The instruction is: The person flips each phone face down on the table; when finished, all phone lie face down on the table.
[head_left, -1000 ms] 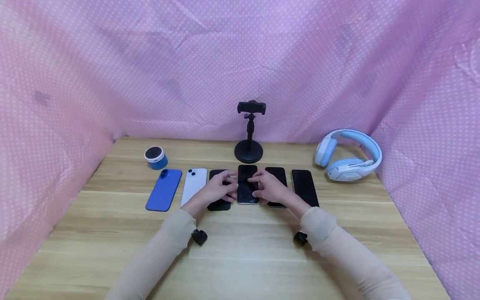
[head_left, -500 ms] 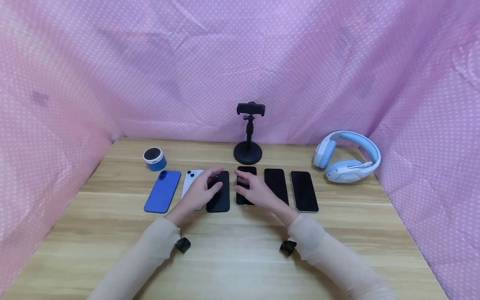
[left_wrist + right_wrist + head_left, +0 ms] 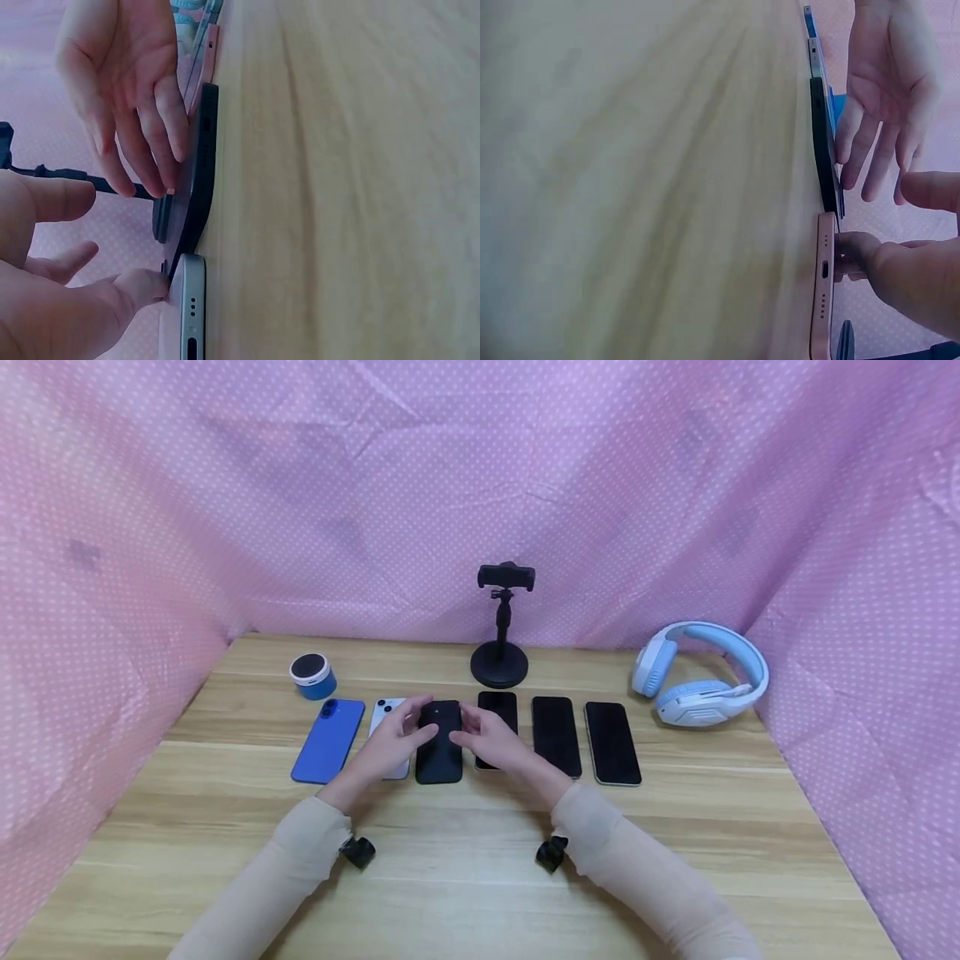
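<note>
A black phone (image 3: pixel 439 756) lies back up on the table between the two hands. My left hand (image 3: pixel 390 745) hovers over the white phone (image 3: pixel 380 710), fingertips at the black phone's left edge. From the other side my right hand (image 3: pixel 492 741) reaches over a dark-screened phone (image 3: pixel 504 706), its fingertips right at the black phone's right edge. Both hands have loosely bent, spread fingers. In the left wrist view the black phone (image 3: pixel 201 165) shows its dark bottom edge, flat along the table. The right wrist view shows a pink-edged phone (image 3: pixel 823 277) beneath my right fingers.
A blue phone (image 3: pixel 327 742) lies at the row's left end, two dark-screened phones, one at the row's far end (image 3: pixel 613 743), at the right. Behind stand a small blue speaker (image 3: pixel 312 677), a black phone stand (image 3: pixel 500 664) and blue-white headphones (image 3: pixel 701 702). A pink dotted cloth (image 3: pixel 420 510) surrounds the table.
Both hands have moved left, from around the dark-screened phone in the middle to the black phone beside it. Halfway through they were spread wider apart; now they have come closer together.
</note>
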Demonstrator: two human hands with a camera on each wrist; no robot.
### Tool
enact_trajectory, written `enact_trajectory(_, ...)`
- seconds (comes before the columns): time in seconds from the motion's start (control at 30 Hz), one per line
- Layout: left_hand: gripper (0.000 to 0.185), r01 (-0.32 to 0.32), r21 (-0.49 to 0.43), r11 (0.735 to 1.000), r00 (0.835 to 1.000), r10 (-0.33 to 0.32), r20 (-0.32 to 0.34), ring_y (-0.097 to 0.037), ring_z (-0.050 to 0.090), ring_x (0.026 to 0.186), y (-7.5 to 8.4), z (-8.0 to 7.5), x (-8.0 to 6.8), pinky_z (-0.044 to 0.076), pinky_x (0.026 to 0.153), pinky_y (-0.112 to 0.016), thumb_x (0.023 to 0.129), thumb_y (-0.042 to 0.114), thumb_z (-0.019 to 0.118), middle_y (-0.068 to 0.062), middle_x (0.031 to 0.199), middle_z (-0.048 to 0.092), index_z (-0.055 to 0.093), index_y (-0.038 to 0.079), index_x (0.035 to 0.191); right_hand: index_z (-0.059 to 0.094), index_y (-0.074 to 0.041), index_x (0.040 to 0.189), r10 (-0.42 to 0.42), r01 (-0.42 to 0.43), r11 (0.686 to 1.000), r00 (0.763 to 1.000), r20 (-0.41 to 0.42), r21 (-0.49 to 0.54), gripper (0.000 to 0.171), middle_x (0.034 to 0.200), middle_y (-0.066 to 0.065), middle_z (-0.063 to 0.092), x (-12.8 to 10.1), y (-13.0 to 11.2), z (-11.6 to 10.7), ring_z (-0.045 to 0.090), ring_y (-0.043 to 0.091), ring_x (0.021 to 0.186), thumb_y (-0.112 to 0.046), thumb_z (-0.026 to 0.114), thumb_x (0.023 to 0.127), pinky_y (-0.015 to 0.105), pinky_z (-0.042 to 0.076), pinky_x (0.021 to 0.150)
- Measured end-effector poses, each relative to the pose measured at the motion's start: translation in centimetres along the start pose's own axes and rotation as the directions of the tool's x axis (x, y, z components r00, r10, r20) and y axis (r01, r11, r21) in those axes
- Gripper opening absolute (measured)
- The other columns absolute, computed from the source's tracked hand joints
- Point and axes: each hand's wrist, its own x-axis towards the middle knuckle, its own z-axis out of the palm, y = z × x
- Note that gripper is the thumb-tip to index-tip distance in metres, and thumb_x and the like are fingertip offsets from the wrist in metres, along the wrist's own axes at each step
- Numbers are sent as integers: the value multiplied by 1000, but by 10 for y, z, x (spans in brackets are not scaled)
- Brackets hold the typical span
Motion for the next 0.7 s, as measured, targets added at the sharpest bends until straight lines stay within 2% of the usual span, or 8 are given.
enact_trajectory(0.2,61,90,-36,995,996,-90,6,-34,21,152,7,-2,1,26,120,-46,105,17,59,-13,165,26,31,6,158,23,0,160,81,-82,989,997,14,123,68,158,17,39,5,-2,0,36,25,145,-8,59,102,44,33,118)
enact_trajectory(0.3,61,139,-61,988,990,-140,-1,-31,20,152,9,-2,3,26,120,-45,104,19,60,-11,166,25,33,9,158,22,-2,160,107,-113,975,993,40,193,69,162,18,32,5,-3,-1,30,26,148,-7,59,101,47,31,118)
enact_trajectory(0.4,62,157,-86,984,988,-157,9,-30,19,153,8,-3,5,24,121,-45,104,18,61,-11,166,24,32,9,158,21,-1,160,126,-135,960,991,54,244,71,165,20,22,4,-3,-3,21,27,151,-5,59,101,48,27,119)
enact_trajectory(0.53,62,162,-95,982,987,-160,30,-30,18,153,4,-2,6,22,122,-43,103,16,61,-14,166,22,32,6,157,19,-1,161,153,-168,930,986,72,326,71,166,20,16,3,-3,-4,15,28,152,-1,57,101,49,25,120)
enact_trajectory(0.7,60,198,-89,976,980,-196,34,-30,16,154,2,-4,4,20,123,-44,103,17,61,-14,167,21,35,8,156,16,0,161,166,-196,881,980,107,430,71,166,21,12,4,-2,2,12,28,153,2,54,101,47,23,121)
